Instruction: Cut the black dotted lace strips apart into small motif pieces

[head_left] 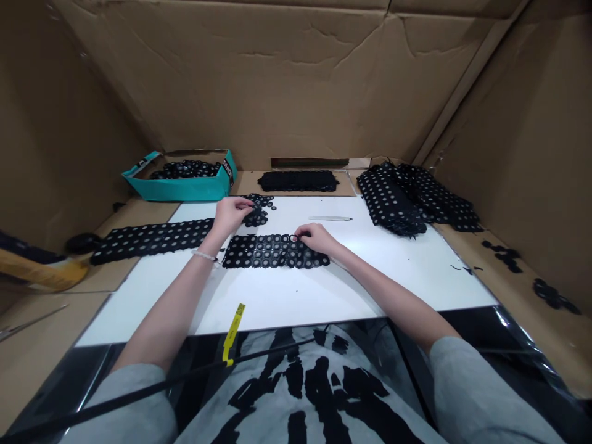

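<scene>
The left hand (232,214) has its fingers (250,205) together on a loose black lace scrap (257,211) at about 12 o'clock on the white board (277,302), apparently pinching it. The right hand (315,239) lies on the top edge of a cut black lace strip (271,251), its fingertips (296,237) bunched (clamped or just resting, can't tell). Risk: open lace like this snags easily, so a hard pull on the scrap could tear the loops or drag the strip out of line. Loose bits could also catch on the longer dotted lace strip (152,239) at 9 o'clock. A pale slim blade (330,218) just beside the right hand could catch threads. Hard to see: the lace under both hands, what lies deeper in the teal box (185,190) at 11 o'clock, and the layers in the heaped dotted lace (393,200) at 1 o'clock.
</scene>
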Demonstrator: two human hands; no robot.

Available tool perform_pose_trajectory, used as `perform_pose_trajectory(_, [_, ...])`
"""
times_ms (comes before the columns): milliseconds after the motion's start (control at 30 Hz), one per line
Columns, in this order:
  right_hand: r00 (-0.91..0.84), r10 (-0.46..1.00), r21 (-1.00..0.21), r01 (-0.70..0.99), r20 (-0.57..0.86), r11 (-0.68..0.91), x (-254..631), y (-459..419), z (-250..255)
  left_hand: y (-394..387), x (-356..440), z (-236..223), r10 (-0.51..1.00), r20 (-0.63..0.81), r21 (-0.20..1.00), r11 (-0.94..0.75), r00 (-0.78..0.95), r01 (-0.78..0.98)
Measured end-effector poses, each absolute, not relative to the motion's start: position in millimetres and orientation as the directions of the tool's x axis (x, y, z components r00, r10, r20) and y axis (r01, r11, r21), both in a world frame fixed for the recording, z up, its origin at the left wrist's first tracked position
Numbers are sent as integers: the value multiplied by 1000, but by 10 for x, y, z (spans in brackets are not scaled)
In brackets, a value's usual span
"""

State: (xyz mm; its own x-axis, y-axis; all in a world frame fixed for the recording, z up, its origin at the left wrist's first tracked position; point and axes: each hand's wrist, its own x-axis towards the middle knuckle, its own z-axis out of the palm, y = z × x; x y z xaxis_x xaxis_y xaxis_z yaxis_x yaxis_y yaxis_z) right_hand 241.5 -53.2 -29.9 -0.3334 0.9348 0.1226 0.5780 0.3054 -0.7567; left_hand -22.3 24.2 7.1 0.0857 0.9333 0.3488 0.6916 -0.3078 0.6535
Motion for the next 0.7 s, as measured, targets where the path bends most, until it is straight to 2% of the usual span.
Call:
perform_pose_trajectory(67, [-353,932,-735,611,80,295,2457,-540,-243,292,-306,40,906,411,585,-344,97,734])
perform_pose_trajectory(133, [-374,927,-731,624,29,274,2496,-550,-186,271,-283,26,870,466,482,-403,162,778])
perform_pose_trajectory(200, [-393,919,-757,606,-20,243,2529,-551,-148,189,-169,34,845,472,428,-470,253,772])
perform_pose_trajectory(300, [-431,900,-819,537,-60,202,2557,-529,-130,-9,91,40,824,291,490,-565,486,664])
perform_pose_trajectory(400, [-447,894,-879,441,-42,180,2560,-512,-128,-204,322,-4,732,115,531,-616,671,582])
perform_pose_trajectory(533, [-418,907,-911,394,-59,123,2524,-548,-107,-306,436,-66,727,103,519,-622,679,587])
perform_pose_trajectory(700, [-291,956,-865,484,-19,130,2425,-612,-153,-285,429,-64,758,74,579,-561,648,591])
